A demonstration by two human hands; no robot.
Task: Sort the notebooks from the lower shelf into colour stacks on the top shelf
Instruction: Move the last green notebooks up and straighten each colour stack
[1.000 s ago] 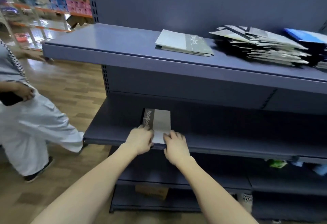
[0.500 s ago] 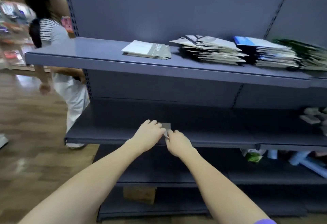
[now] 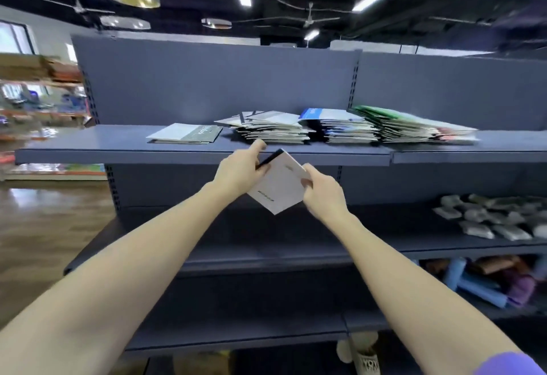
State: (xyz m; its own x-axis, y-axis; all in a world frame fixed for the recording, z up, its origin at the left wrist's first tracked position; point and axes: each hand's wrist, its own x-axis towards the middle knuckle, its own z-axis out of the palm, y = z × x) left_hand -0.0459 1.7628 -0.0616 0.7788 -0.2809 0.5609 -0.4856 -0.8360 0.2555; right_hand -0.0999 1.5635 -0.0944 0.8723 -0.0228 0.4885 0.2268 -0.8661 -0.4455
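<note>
Notebook (image 3: 278, 186) lettering is too blurred for us to read. Our left hand (image 3: 239, 171) and right hand (image 3: 321, 189) grip it, now lifted off the lower shelf (image 3: 266, 253).

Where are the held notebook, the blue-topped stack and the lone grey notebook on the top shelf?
held notebook (image 3: 278, 186): head view, middle of its white cover.
blue-topped stack (image 3: 313, 114): head view, blue top cover.
lone grey notebook (image 3: 177, 132): head view, pale part of cover.

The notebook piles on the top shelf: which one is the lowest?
The grey pile at the far left of the top shelf: only a notebook or two, while the other three are thick stacks.
</note>
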